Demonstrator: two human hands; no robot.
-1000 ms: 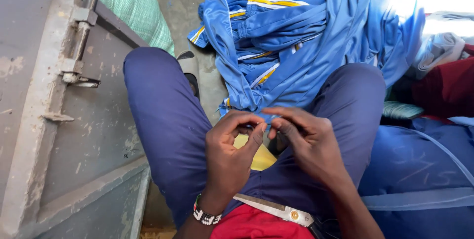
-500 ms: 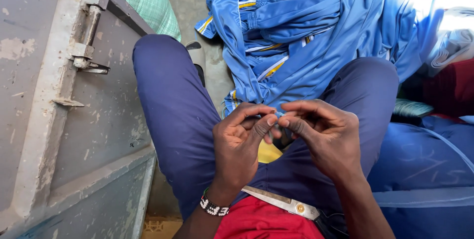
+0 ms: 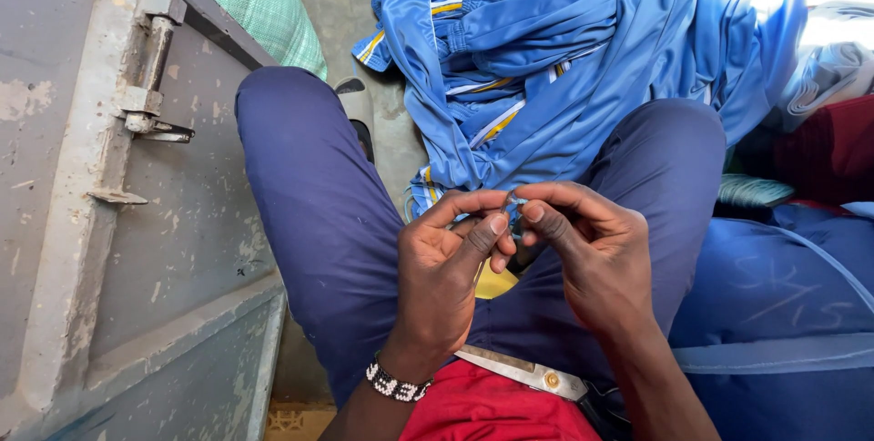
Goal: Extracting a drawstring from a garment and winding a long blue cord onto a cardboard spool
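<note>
Tiny pale item (image 3: pixel 513 201) pinched between fingertips of left hand (image 3: pixel 448 273) and right hand (image 3: pixel 592 254), above lap, too small to identify, scissors (image 3: pixel 521 372) on thigh below, blue garments (image 3: pixel 564 59) heaped beyond knees, grey metal door (image 3: pixel 100 223) close at left.

- The person wears dark navy-blue trousers (image 3: pixel 319 213) of a smooth, plain weave, covering both legs to the knees and beyond
- The trouser cloth shows soft creases along the thighs and a few tiny pale specks
- A red garment (image 3: pixel 496 409) covers the lap and waist at the lower edge of the view, its cloth a bright, even red
- On the left wrist sits a beaded bracelet (image 3: pixel 398 385), a narrow band of black and white beads set in a blocky pattern
- Both forearms are bare, with no sleeves in view
- No rings or watch show on the left hand (image 3: pixel 446 268) or right hand (image 3: pixel 592 254)
</note>
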